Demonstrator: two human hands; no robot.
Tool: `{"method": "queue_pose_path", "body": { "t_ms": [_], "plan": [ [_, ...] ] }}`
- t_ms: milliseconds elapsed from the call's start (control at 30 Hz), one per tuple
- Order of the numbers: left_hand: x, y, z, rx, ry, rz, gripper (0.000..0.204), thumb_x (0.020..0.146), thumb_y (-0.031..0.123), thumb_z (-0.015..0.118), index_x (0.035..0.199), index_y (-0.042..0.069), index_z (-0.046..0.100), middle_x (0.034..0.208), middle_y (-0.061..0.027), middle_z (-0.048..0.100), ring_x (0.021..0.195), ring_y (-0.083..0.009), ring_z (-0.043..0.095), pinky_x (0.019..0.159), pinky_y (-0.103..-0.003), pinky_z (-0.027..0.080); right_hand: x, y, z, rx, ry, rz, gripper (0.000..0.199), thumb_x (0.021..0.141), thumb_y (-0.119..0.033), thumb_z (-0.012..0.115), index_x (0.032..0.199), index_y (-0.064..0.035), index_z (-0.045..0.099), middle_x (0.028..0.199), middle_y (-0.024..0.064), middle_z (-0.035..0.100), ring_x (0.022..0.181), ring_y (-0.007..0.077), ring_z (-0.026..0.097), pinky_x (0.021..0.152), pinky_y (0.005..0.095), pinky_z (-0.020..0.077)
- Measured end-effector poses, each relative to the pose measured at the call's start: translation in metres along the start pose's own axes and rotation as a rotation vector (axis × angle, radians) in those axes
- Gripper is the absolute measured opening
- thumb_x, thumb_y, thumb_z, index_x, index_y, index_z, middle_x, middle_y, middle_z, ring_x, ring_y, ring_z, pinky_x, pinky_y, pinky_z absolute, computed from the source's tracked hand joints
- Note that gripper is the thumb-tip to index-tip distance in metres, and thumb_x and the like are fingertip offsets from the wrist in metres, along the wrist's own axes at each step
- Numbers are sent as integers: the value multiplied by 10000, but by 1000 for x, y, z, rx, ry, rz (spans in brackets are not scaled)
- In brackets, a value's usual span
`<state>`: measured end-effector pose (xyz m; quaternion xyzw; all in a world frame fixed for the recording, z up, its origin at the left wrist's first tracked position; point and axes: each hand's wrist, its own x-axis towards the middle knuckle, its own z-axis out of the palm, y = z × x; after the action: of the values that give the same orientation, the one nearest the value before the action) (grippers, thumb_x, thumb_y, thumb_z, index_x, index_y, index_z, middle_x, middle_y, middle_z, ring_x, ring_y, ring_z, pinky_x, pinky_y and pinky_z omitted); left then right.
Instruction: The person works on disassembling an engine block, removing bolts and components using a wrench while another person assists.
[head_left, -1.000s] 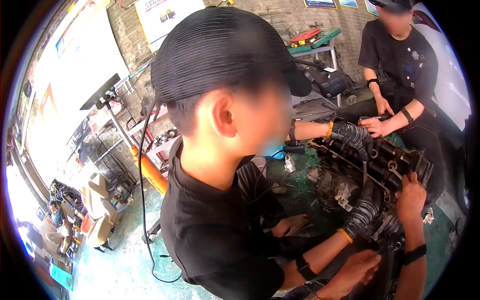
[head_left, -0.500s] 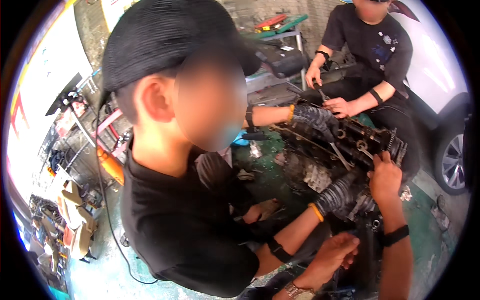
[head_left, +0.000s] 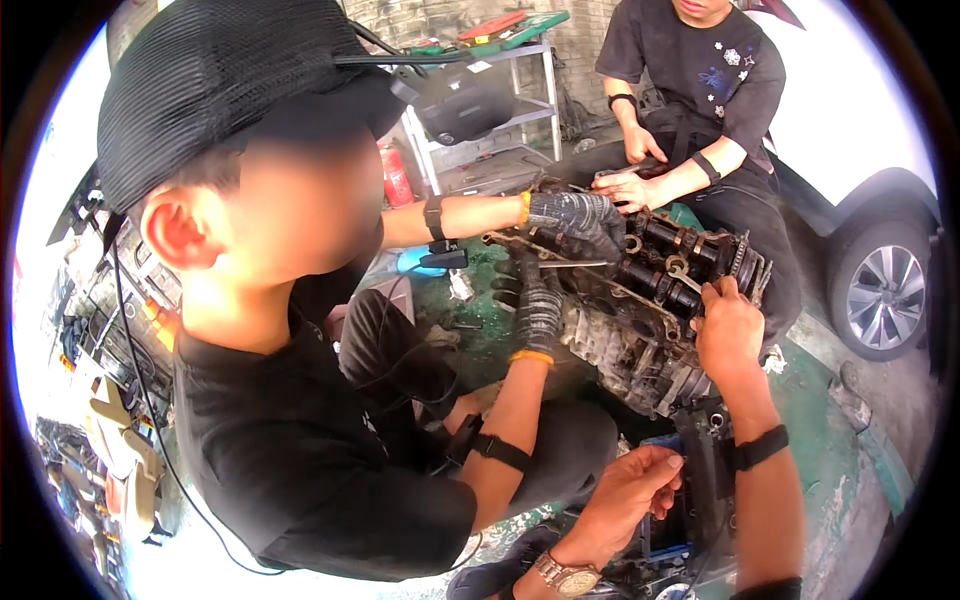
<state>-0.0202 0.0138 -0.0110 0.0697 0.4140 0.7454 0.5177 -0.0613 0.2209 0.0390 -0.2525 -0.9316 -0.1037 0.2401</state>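
Observation:
My right hand (head_left: 730, 325) is closed round a wrench (head_left: 682, 278) at the near right of a greasy engine (head_left: 640, 345). The wrench's head rests among the exposed camshafts (head_left: 665, 235) on top. Lower down, my left hand (head_left: 635, 485), with a watch at its wrist, hovers beside dark parts, fingers curled and thumb pressed in. Whatever it may hold is hidden. A co-worker in a black cap works at the engine's left in grey gloves (head_left: 545, 300), with a slim metal tool (head_left: 572, 264) between them. Across the engine, another person's hands (head_left: 630, 185) hold a tool I see only partly.
A white car's wheel (head_left: 885, 305) stands at the right. Behind are a metal rack (head_left: 545, 85) and a red fire extinguisher (head_left: 395, 175). A black cable (head_left: 150, 400) hangs down the left, near piled parts (head_left: 115, 450). The co-worker's knees (head_left: 560, 450) crowd my left side.
The view has shifted, bringing more of the engine in. The capped co-worker's near glove has moved left, off the engine's near end, toward the other glove. My right hand stays at the wrench.

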Motion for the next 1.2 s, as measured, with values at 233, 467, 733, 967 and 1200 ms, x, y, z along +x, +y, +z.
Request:
{"method": "queue_pose_path", "body": {
  "t_ms": [233, 467, 733, 967, 1200],
  "plan": [
    [0, 1, 4, 5, -31, -2, 210, 913, 242, 608, 970, 46, 562, 767, -6, 583, 605, -75, 533, 515, -206, 430, 0, 4, -5, -13, -3, 15, 336, 700, -211, 752, 970, -73, 605, 997, 68, 564, 867, 233, 622, 727, 339, 508],
    [-1, 2, 2, -4, -10, -3, 201, 911, 238, 611, 968, 50, 567, 771, -6, 587, 607, -76, 538, 514, -206, 434, 1, 1, 0, -23, -3, 5, 326, 705, -220, 748, 961, -78, 605, 998, 63, 564, 870, 227, 622, 731, 335, 509],
    [0, 2, 3, -5, -7, -6, 199, 910, 232, 612, 969, 47, 568, 772, -8, 593, 598, -77, 541, 504, -205, 431, 1, 1, -2, -14, -35, 20, 322, 718, -221, 744, 973, -79, 606, 1024, 59, 558, 900, 223, 613, 746, 336, 508],
    [0, 2, 2, -11, -17, -4, 204, 912, 240, 610, 966, 47, 575, 773, -8, 596, 602, -74, 545, 513, -204, 433, 0, 1, -2, 13, 1, -2, 324, 703, -200, 749, 961, -67, 604, 1007, 67, 561, 878, 231, 618, 727, 342, 512],
    [-1, 2, 2, 10, -19, -5, 213, 913, 252, 608, 964, 48, 574, 771, -5, 588, 606, -72, 541, 516, -204, 432, 0, -1, -3, -5, 3, 10, 321, 695, -195, 752, 952, -75, 602, 999, 68, 561, 872, 234, 619, 719, 342, 512]
  ]
}}
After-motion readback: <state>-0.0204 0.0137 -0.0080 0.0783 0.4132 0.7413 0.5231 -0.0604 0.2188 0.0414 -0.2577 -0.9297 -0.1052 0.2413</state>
